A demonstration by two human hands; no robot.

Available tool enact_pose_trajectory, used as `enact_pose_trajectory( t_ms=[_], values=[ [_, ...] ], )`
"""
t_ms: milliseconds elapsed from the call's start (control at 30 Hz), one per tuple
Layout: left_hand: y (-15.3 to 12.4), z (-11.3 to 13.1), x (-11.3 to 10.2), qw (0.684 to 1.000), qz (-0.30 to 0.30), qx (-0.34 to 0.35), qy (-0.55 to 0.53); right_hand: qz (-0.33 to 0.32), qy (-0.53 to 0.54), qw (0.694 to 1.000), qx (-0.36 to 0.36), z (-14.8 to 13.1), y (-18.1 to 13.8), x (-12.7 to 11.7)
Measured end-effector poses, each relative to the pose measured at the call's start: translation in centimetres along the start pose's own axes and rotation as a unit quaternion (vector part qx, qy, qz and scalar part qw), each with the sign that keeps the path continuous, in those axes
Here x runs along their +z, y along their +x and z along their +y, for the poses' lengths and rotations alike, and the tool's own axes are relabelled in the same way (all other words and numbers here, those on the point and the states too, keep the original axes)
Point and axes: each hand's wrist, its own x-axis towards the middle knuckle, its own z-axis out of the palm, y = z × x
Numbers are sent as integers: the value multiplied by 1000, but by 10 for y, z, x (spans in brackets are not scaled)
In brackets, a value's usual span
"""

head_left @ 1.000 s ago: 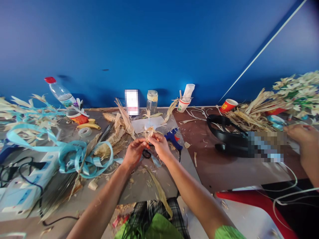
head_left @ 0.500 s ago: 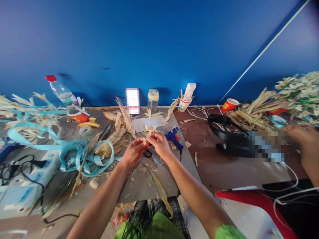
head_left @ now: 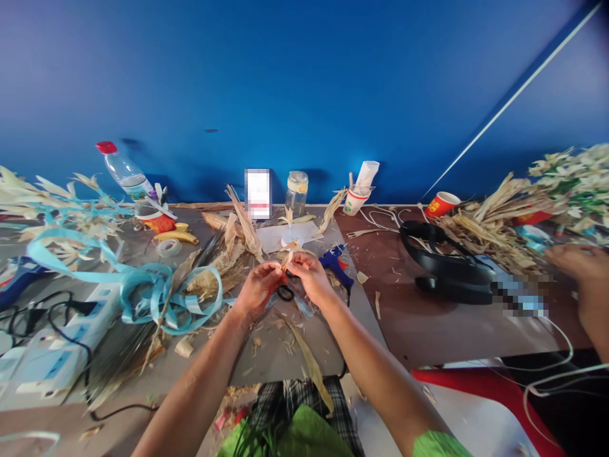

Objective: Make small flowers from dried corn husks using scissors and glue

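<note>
Pale husk piece (head_left: pixel 287 257) sits between the fingertips of both hands, at 6 o'clock from the upright husk flower (head_left: pixel 288 217). Left hand (head_left: pixel 258 287) and right hand (head_left: pixel 309 274) both appear to pinch it. Judgement: light, even pressure suits best, one hand bracing while the other shapes; hard twisting could split it. Appearance: straw-coloured, thin, petal-like; lower end hidden by fingers. Blue glue gun (head_left: pixel 337 264) near, at 3 o'clock from the hands.

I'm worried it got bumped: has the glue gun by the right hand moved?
No. Judged by the grey tabletop's right edge, the glue gun lies where it was; the whole view shifted.
</note>
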Motion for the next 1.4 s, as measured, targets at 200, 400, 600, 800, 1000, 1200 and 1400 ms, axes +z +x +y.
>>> enact_pose_trajectory(
  t_ms=[200,400,600,800,1000,1200,1400],
  values=[
    [3,4,-3,998,39,42,-11,17,-60,998,1,6,2,-3],
    [5,10,-4,993,97,59,-31,-42,-155,987,-14,10,-3,2],
    [6,14,-7,989,126,80,-26,-32,-263,962,-73,18,-4,3],
    [8,16,-10,987,133,79,-38,-10,-271,961,-62,17,2,4],
    [8,14,-13,989,108,96,-38,-9,-326,942,-73,-11,2,-4],
    [9,12,-14,989,103,98,-46,-59,-428,901,-24,-29,-19,-19],
    [12,10,-18,989,91,100,-60,-101,-546,831,27,-25,-41,-19]
  ],
)
